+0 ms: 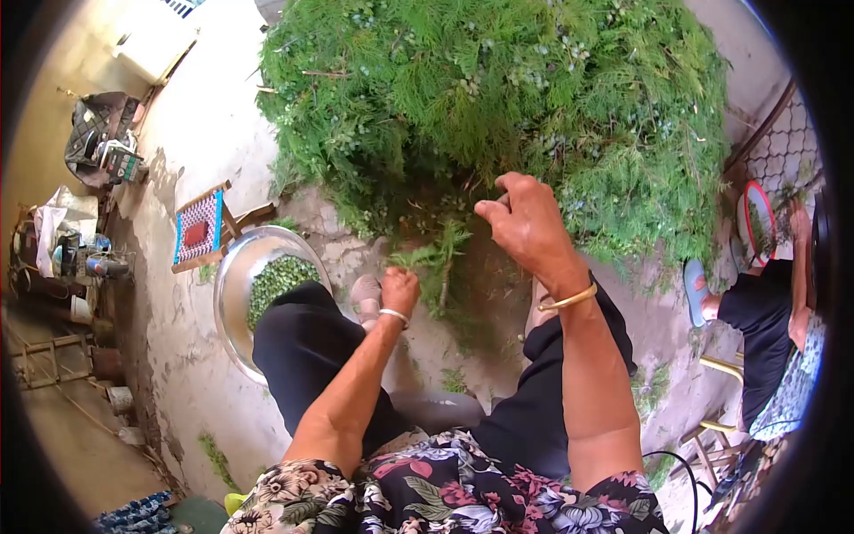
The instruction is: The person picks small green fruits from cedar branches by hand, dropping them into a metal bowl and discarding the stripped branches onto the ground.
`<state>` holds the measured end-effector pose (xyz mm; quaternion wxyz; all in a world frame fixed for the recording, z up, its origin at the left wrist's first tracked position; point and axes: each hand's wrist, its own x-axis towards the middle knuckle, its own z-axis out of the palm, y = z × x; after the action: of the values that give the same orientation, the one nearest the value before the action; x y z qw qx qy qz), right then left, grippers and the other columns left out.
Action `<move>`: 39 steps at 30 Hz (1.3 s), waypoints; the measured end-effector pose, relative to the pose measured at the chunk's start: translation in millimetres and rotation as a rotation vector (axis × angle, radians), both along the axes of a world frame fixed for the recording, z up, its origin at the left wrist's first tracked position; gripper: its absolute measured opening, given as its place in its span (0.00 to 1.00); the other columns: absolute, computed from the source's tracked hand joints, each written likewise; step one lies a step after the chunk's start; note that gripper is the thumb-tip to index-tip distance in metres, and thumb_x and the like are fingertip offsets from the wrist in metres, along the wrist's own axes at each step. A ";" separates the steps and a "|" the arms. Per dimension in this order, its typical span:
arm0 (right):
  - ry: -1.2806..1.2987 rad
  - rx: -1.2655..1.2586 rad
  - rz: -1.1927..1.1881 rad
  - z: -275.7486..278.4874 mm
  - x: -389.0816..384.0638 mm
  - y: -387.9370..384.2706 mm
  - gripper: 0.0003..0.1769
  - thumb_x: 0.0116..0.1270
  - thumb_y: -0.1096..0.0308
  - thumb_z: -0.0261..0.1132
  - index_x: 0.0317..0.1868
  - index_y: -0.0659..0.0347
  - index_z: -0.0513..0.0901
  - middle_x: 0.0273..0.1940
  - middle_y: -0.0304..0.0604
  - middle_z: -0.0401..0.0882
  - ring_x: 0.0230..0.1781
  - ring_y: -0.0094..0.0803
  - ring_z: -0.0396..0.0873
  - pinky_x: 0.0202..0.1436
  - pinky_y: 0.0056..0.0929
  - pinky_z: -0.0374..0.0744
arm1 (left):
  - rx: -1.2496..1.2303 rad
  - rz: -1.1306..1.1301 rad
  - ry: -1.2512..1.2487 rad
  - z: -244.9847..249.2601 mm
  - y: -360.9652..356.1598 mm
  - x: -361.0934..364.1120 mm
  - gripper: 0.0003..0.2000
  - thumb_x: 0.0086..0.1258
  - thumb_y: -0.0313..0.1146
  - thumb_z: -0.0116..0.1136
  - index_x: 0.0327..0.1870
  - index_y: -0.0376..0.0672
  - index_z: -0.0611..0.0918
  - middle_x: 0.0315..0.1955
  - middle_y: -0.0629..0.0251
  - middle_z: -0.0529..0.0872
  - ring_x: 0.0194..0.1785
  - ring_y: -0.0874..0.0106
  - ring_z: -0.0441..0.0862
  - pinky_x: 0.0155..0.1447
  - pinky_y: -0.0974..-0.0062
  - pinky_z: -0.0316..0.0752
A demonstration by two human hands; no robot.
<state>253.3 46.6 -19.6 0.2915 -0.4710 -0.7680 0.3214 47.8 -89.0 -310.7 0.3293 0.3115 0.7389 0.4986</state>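
Near the middle, my left hand is closed around the base of a green cypress sprig, whose feathery tip points right. My right hand is raised at the front edge of a big heap of cypress branches. Its thumb and forefinger are half bent with a gap between them, and nothing shows in that gap; the palm side is hidden. Small pale berries dot the heap. Beside my left knee, a wide metal basin holds many small green berries.
A low woven stool stands behind the basin. At the right, another person sits near a red-rimmed round container. Machinery lines the left wall. Loose green bits lie on the concrete floor.
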 end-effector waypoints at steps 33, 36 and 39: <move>0.600 -0.577 0.084 17.7 -43.7 -4.2 0.10 0.68 0.65 0.64 0.43 0.63 0.77 0.38 0.38 0.80 0.29 0.24 0.74 0.28 0.26 0.73 | 0.442 -0.094 -0.643 315.2 69.9 -36.0 0.15 0.70 0.40 0.56 0.40 0.33 0.81 0.31 0.61 0.85 0.31 0.74 0.82 0.38 0.79 0.78; 0.487 -0.176 0.015 0.8 -53.3 -12.4 0.06 0.63 0.68 0.68 0.35 0.63 0.83 0.25 0.33 0.76 0.26 0.26 0.73 0.35 0.24 0.73 | 0.484 -0.080 -0.722 310.8 72.9 -42.4 0.15 0.70 0.42 0.57 0.38 0.35 0.82 0.30 0.61 0.85 0.27 0.77 0.79 0.29 0.82 0.70; 0.417 0.004 0.037 -1.1 -53.0 -13.9 0.06 0.61 0.69 0.69 0.36 0.61 0.84 0.25 0.34 0.75 0.28 0.28 0.72 0.38 0.25 0.72 | 0.478 -0.074 -0.753 311.7 70.1 -43.8 0.15 0.72 0.42 0.53 0.33 0.37 0.79 0.25 0.64 0.79 0.30 0.75 0.77 0.39 0.71 0.77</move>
<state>200.4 32.6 -20.7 0.4392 -0.3798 -0.7001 0.4156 4.0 -18.9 0.9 0.5117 0.2019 0.4198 0.7219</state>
